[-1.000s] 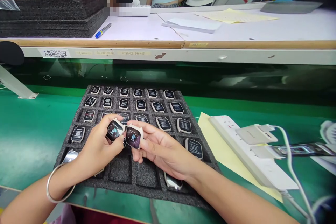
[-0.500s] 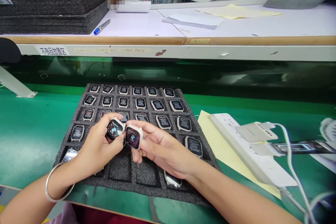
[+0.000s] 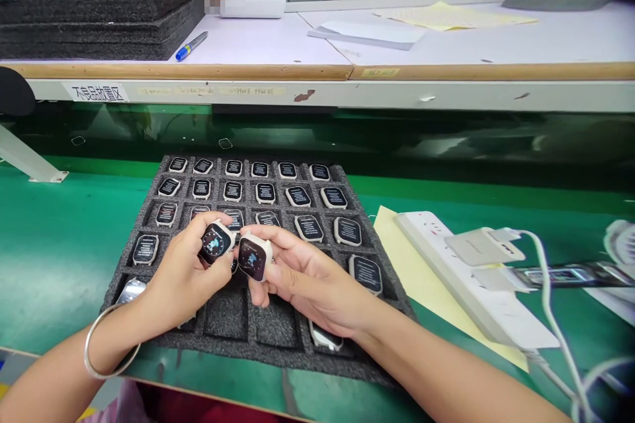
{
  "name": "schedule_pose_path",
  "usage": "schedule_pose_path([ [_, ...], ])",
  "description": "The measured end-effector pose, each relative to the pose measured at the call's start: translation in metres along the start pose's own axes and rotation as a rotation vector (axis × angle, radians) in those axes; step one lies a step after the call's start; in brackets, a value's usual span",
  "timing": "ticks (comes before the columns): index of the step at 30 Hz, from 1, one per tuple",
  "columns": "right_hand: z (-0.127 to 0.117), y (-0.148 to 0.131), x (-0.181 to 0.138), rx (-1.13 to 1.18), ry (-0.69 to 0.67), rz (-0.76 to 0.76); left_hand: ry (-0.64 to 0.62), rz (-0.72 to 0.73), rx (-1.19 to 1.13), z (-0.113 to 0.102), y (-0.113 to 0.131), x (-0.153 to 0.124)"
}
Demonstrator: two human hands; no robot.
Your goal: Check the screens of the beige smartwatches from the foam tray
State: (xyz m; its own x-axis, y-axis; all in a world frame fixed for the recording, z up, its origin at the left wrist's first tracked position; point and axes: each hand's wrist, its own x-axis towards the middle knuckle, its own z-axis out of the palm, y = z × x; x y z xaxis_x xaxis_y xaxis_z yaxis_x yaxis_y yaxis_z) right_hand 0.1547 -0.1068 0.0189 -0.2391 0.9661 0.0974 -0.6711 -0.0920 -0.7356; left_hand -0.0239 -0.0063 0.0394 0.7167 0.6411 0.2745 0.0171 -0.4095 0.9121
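**Left-hand smartwatch (image 3: 217, 242) and right-hand smartwatch (image 3: 253, 258) side by side above foam tray (image 3: 238, 349)**

Both strapless watch cases sit near the centre of the frame, just beside each other, screens up and tilted, each showing a blue figure on a dark face. The left hand (image 3: 186, 264) pinches its case between thumb and fingers at opposite edges; a pale bangle (image 3: 86, 351) circles that wrist. The right hand (image 3: 312, 284) grips its own case between thumb and fingers, lower fingers curled beneath.

Under them, the dark grey tray lies on the green desk (image 3: 69, 231), its pockets carrying rows of seated smartwatches (image 3: 334, 197), most with lines of pale text on black screens. Two bare pockets show at lower centre; the hands hide others.

At right, a white power strip (image 3: 476, 284) rests partly on yellow paper (image 3: 391, 238). Across the top, a shelf (image 3: 248, 46) carries a blue-capped pen (image 3: 192, 46) and, at upper left, stacked foam (image 3: 99, 13).
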Motion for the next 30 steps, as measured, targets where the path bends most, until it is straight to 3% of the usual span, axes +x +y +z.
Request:
schedule_pose_path([
  [30,-0.0006,0.0011,0.0003,0.013,0.017,-0.007,-0.002,-0.036,-0.049,-0.0011,-0.002,-0.0005],
])
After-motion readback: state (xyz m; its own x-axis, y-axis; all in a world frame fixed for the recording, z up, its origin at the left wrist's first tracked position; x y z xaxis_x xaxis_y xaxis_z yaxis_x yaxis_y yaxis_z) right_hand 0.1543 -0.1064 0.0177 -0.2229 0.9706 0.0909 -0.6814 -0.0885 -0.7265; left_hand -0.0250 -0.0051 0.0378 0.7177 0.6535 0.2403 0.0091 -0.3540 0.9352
